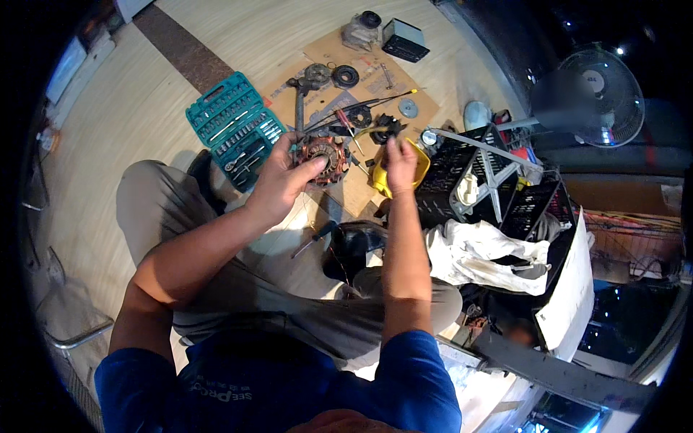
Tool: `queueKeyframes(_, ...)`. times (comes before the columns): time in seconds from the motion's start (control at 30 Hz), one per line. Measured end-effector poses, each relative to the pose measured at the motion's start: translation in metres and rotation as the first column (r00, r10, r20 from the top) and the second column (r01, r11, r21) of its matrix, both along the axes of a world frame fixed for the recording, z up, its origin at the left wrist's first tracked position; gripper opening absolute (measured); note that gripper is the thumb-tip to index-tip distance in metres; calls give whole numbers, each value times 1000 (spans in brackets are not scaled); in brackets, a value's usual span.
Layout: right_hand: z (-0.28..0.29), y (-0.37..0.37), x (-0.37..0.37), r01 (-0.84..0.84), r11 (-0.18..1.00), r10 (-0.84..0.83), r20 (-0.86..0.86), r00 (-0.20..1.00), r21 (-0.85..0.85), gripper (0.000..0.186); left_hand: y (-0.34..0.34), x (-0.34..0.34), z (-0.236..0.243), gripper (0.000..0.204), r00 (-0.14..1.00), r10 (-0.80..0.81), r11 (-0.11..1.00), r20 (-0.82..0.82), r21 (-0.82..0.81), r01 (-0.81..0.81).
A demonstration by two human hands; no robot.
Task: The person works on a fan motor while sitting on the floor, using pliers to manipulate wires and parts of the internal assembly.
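Observation:
My left hand (278, 184) grips a round motor part with copper windings (333, 155), thumb pressed over its near face. To its right, my right hand (402, 166) is closed above a yellow container (380, 177). A thin tan strip (369, 133) reaches toward its fingertips; the fingers hide whether they hold it. Just beyond those fingers is a dark finned part (388, 127). A red-handled screwdriver (343, 120) lies behind the wound part. Below it, near my legs, there is another screwdriver with a dark handle (325, 231).
A green socket set case (216, 94) lies open at left. Flattened cardboard (289, 108) carries black rings, a metal disc (408, 108) and a shafted metal part (299, 101). Black crates (440, 184), a white cloth (480, 252) and a fan (603, 94) stand on the right.

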State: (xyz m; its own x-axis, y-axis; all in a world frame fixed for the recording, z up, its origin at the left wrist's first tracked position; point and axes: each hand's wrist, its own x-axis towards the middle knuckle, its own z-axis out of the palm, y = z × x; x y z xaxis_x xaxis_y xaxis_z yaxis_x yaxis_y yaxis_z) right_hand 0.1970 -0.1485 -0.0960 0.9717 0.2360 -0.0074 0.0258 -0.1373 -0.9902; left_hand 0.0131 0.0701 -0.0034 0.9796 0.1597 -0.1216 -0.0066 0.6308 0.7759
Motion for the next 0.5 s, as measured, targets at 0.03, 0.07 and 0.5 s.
queueKeyframes(0.03,39,-2,-2,-116,976,139,-118,983,184,18,-1,-1,3,47,1000,-3,1000,9,-3,4)
queueKeyframes(0.07,74,-7,-8,-195,910,283,-205,937,365,17,-6,0,6,45,1000,1,999,24,-37,-1)
queueKeyframes(0.5,133,53,-157,84,994,-56,324,945,-73,27,-27,11,10,43,969,246,931,20,273,-242)
